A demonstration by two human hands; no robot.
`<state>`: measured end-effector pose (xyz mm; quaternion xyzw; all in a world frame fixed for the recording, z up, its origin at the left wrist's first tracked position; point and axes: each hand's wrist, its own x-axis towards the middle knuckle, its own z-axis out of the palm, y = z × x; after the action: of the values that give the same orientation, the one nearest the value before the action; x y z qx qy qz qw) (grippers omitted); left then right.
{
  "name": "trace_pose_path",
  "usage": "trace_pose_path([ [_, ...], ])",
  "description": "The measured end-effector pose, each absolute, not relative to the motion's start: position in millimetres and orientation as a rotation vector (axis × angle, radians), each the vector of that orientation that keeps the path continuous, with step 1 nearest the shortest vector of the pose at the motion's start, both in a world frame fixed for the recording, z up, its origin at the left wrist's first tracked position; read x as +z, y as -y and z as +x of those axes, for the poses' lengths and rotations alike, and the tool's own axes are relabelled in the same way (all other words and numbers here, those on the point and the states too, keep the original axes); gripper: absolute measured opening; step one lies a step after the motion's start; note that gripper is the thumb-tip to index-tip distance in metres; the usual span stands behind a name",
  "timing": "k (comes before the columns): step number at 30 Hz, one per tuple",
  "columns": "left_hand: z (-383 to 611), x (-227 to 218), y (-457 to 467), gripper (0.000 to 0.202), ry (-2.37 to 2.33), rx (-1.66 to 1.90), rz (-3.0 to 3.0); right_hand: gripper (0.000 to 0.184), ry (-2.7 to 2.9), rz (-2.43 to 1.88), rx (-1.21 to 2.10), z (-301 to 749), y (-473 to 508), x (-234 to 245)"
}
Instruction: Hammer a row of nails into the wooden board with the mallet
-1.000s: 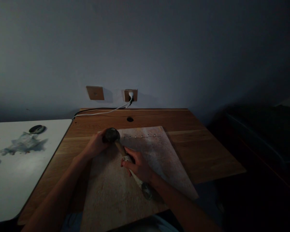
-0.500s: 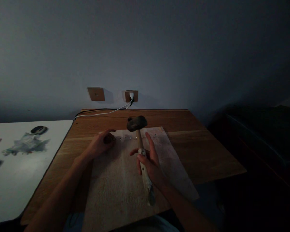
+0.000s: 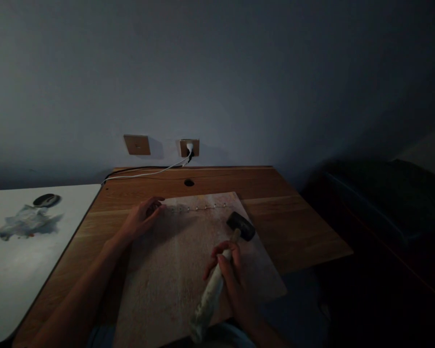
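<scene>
A mallet [image 3: 210,292] with a black head and a pale, worn handle is in my right hand [image 3: 235,275]. Its handle lies slanted across the grip, and the head is over the right part of a wooden board [image 3: 159,280]. Along the board's far side runs a row of several small shiny nails [image 3: 197,209]. My left hand [image 3: 144,217] rests at the board's far left corner, beside the left end of that row. Its fingers are curled together; whatever they may hold is hidden.
The board lies on a brown wooden desk [image 3: 293,217] against the wall. White and black cables [image 3: 148,173] run from a wall socket [image 3: 189,148] along its back edge. At left, a white table [image 3: 29,261] bears crumpled plastic [image 3: 27,221] and a dark oval object [image 3: 46,200].
My right hand has turned the mallet, its head moving right and nearer, its handle end swinging left. My left hand stays at the board's far left corner. The view has shifted slightly right.
</scene>
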<state>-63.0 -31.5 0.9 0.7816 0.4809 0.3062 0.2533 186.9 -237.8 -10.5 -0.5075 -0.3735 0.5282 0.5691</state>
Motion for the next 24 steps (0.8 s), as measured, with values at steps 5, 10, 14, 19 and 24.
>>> trace_pose_path([
  [5,-69.0,-8.4,22.0,0.050,-1.406,1.026,2.205,0.040,0.876,-1.286,1.291,175.8,233.5,-11.6],
  [10,-72.0,-18.1,14.1,0.050,-1.453,1.153,2.253,0.045,1.000,-1.394,1.305,170.4,226.9,-1.6],
  [14,-73.0,-23.7,11.2,0.049,-1.444,1.187,2.290,0.052,1.081,-1.380,1.372,173.0,225.5,-1.0],
  [19,-73.5,-24.9,10.3,0.050,-1.488,1.161,2.314,0.049,1.379,-1.528,1.336,189.9,222.4,15.9],
  [24,-72.6,-25.1,11.5,0.048,-1.524,1.132,2.304,0.044,1.688,-1.673,1.248,202.1,217.8,36.3],
])
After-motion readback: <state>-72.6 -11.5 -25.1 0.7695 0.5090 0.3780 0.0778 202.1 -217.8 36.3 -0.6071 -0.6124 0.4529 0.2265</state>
